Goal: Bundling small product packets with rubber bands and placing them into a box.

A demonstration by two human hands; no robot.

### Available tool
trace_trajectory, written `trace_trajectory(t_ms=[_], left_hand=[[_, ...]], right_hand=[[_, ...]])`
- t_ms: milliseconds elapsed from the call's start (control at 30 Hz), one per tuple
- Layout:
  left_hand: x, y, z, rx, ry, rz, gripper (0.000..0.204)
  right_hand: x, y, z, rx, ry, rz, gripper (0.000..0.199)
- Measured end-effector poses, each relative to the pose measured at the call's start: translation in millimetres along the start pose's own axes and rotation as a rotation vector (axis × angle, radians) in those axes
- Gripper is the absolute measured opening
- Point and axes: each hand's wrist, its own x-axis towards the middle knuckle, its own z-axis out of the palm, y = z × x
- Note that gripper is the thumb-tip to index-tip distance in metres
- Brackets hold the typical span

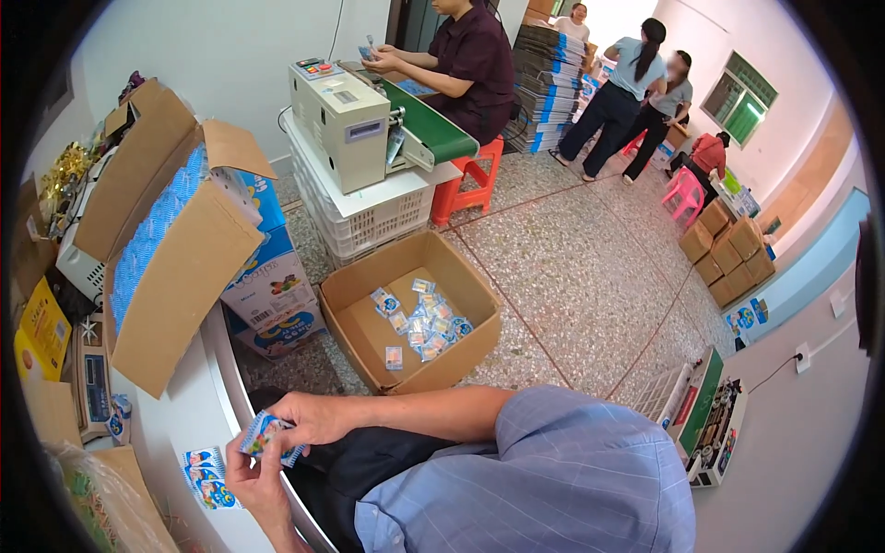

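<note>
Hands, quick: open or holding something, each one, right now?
Left hand: closed, fingers holding a blue packet.
Right hand: closed, also holding the blue packet.

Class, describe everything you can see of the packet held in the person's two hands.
It is a small packet of what looks like plastic film, printed mainly blue and white with patches of other colours. Blue-and-white striping shows along part of its edge. It is held tilted between the left hand and the right hand, near the edge of the white table. The hands cover part of it; whether it is sealed cannot be told.
</note>
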Motion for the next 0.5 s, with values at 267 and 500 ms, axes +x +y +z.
trace_trajectory(t_ms=[267,500], left_hand=[[-18.7,-6.4,1.5,-0.003,0.099,-0.023,0.02],[-20.9,-10.9,2.2,-0.031,0.174,-0.052,0.01]], right_hand=[[2.8,4.2,4.1,-0.047,-0.072,-0.034,0.028],[-1.2,4.2,3.6,-0.105,-0.051,-0.077,0.026]])
